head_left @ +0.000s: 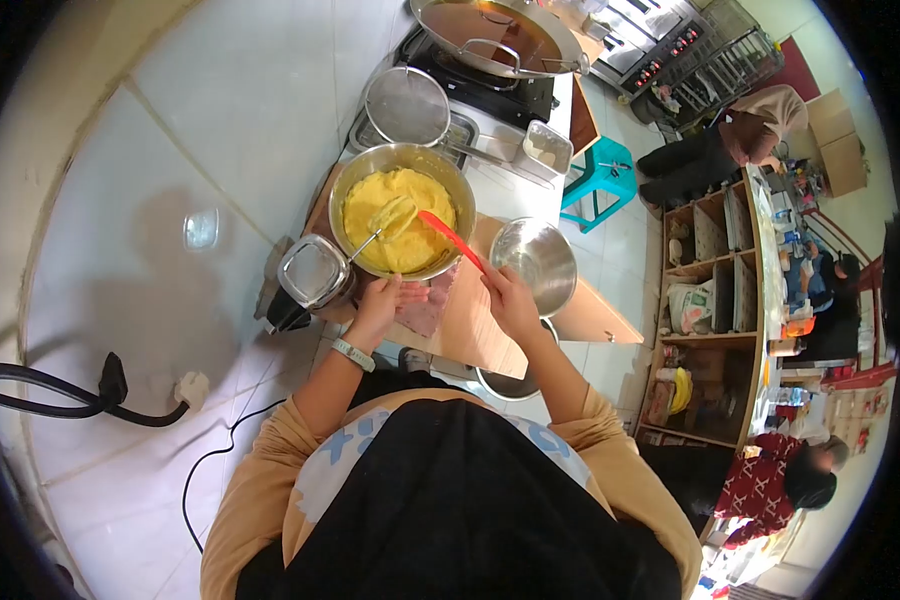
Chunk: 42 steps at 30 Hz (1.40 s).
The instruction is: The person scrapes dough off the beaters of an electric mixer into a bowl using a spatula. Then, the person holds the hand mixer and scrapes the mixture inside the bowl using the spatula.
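Over the head feed I am counting one left hand (385,300) and one right hand (511,298). I am tallying one spatula (453,240), one mixer (315,270), one sieve (408,107), one wok (432,28), one stool (608,175), one tub (543,163) and one watch (354,353). I am finding two bowls (536,258), plus one vessel (502,388) showing only partly. I am also making out at least three people (773,485).

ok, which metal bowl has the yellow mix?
The mixing bowl by the left hand, under the red spatula. The empty bowl beside the right hand shows bare metal; the lowest bowl, partly hidden, shows no yellow.
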{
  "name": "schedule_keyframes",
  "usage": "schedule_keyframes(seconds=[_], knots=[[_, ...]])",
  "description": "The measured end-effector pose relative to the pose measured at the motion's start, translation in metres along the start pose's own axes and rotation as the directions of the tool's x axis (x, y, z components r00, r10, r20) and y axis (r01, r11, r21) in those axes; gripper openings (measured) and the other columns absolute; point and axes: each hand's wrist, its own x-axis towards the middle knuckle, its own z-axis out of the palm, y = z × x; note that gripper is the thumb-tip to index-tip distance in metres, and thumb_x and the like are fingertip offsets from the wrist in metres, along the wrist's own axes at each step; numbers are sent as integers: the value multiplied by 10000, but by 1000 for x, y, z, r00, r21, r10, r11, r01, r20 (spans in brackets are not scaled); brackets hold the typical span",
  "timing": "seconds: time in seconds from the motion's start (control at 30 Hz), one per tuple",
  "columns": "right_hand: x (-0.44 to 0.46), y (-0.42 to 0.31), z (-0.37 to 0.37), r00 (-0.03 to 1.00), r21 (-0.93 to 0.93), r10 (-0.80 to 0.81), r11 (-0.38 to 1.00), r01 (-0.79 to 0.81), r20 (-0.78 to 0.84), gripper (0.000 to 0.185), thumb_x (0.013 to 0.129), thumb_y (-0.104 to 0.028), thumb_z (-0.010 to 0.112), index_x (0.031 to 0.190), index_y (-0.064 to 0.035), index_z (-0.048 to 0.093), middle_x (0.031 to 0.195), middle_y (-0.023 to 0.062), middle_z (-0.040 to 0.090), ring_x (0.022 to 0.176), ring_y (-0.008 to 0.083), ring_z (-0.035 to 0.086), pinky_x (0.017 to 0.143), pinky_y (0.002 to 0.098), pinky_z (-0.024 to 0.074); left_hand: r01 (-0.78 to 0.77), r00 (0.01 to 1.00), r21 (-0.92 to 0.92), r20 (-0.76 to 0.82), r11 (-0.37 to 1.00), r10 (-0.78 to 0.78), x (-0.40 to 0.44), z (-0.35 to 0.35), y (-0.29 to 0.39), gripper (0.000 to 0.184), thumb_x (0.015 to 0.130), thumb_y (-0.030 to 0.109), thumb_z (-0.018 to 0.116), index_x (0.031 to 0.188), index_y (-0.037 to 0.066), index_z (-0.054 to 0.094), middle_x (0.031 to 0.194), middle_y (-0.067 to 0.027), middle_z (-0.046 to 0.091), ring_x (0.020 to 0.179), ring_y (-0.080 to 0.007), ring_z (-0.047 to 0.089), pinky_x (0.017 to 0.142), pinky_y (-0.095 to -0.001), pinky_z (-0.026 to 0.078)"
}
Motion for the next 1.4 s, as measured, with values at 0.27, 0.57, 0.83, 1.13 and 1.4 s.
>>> schedule_keyframes(seconds=[0.27, 0.57, 0.83, 1.13, 1.4], knots=[[-13, 18, -28, 987, -334, -150, 928, 162, 62, 447, 802, -68, 528, 1228, -200, 549, 802, 66, 537, 735, 268, 551, 664, 380, 461, -14, 999, 10, -36, 1000, 14, -2, 1, 0, 391, 979, 320, 353, 994, 5, 583, 978, -106, 674, 891, -151, 650, 661, -231, 400], [-45, 45, -72, 985, -411, -111, 898, 156, 133, 511, 781, -65, 539, 1267, -220, 517, 853, 43, 545, 801, 240, 547, 724, 363, 454, 0, 1000, 11, -22, 1000, 0, -5, 3, 4, 386, 978, 329, 352, 962, 31, 597, 976, -86, 679, 901, -130, 648, 663, -232, 378], [-28, 3, -114, 993, -264, -102, 961, 82, -63, 329, 834, -121, 575, 1160, -158, 591, 704, 97, 541, 604, 291, 547, 543, 403, 443, 6, 1000, 34, -19, 999, -5, -6, 2, 5, 384, 979, 334, 350, 1002, 37, 592, 993, -80, 676, 910, -123, 644, 661, -234, 376], [121, -90, -79, 927, -719, -205, 587, 373, 314, 128, 752, -134, 573, 803, -91, 683, 730, 87, 654, 681, 265, 650, 548, 380, 505, -7, 1000, 52, 0, 999, 7, -12, 3, 11, 388, 971, 356, 371, 1034, 38, 585, 1033, -74, 666, 922, -121, 637, 645, -225, 381], [129, -125, -91, 822, -591, -8, 690, 417, 570, 158, 757, -172, 585, 761, -43, 676, 702, 127, 648, 678, 233, 662, 537, 334, 509, 8, 998, 25, -68, 1000, -6, -7, 4, 4, 373, 976, 343, 354, 987, 71, 609, 985, -44, 680, 878, -78, 630, 595, -215, 343]])
